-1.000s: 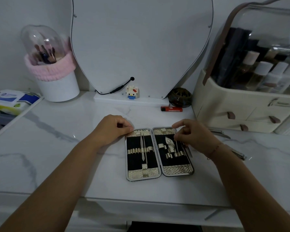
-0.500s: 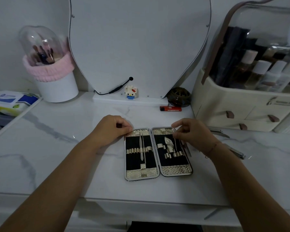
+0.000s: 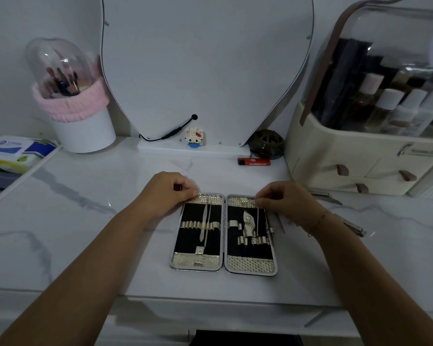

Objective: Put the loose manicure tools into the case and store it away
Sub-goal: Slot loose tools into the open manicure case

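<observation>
The manicure case (image 3: 223, 263) lies open flat on the marble counter, two black-lined halves with silver trim. Thin tools sit under the loops of the left half, and a nipper (image 3: 249, 222) sits in the right half. My left hand (image 3: 168, 189) rests closed on the case's top left corner. My right hand (image 3: 284, 198) pinches the upper end of a thin metal tool (image 3: 257, 221) standing in the right half. Loose metal tools lie to the right: one (image 3: 326, 196) near the organiser, another (image 3: 353, 226) beside my right wrist.
A cream cosmetics organiser (image 3: 355, 156) with small drawers and bottles stands at the right. A mirror (image 3: 205, 58) stands behind, with a toy figure (image 3: 195, 137), a red lighter (image 3: 253, 161) and a dark bowl (image 3: 266, 143) at its base. A brush holder (image 3: 78, 113) and wipes (image 3: 13, 153) are at the left.
My right hand has shifted slightly up toward the case's top right edge, still pinching the thin tool. My left hand has stayed on the top left corner.
</observation>
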